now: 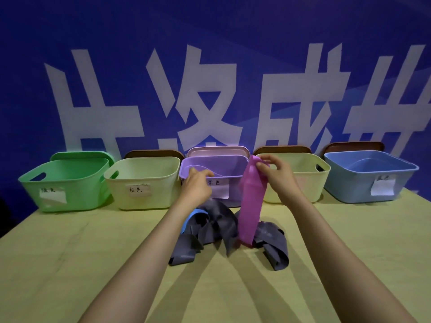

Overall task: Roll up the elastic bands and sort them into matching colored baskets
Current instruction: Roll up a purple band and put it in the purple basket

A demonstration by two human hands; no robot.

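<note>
My right hand (pixel 276 176) pinches the top end of a pink-purple elastic band (pixel 250 206), which hangs down with its lower end on the table. My left hand (pixel 197 186) hovers in front of the purple basket (pixel 235 163) with loosely curled fingers and holds nothing. Below both hands lies a tangled heap of dark grey bands (pixel 217 229), with a blue band (pixel 190 219) peeking out on its left side.
Five labelled baskets stand in a row at the table's far edge: green (pixel 67 183), pale yellow (pixel 144 185), purple, another pale yellow (pixel 307 173), and blue (pixel 370 176). A blue banner with white characters hangs behind them. The table (pixel 70 264) is yellowish wood.
</note>
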